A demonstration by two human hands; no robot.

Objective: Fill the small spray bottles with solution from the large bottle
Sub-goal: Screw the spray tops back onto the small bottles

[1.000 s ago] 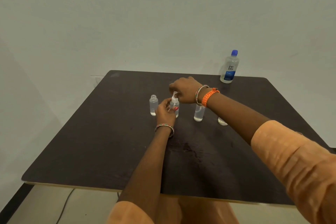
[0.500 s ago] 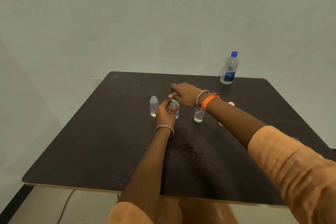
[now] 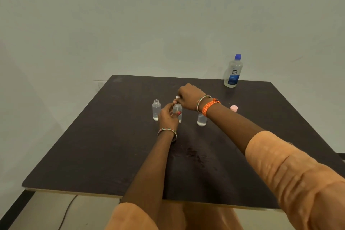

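Observation:
Small clear spray bottles stand in a row mid-table. My left hand (image 3: 168, 115) grips the body of the second bottle (image 3: 178, 111). My right hand (image 3: 188, 97) pinches its white spray top (image 3: 177, 97) just above the neck. To the left stands an uncapped small bottle (image 3: 156, 110) with a little liquid at the bottom. A third small bottle (image 3: 201, 120) is partly hidden under my right wrist. A pink cap (image 3: 233, 107) shows behind my right forearm. The large solution bottle (image 3: 233, 71), blue-capped, stands at the table's far right edge.
The dark square table (image 3: 104, 145) stands against a plain pale wall. A cable runs on the floor below the table's front left edge. My lap sits under the near edge.
My right hand dipped low over the second bottle, then rose again with the white spray top at the neck. My left hand kept its grip on that bottle.

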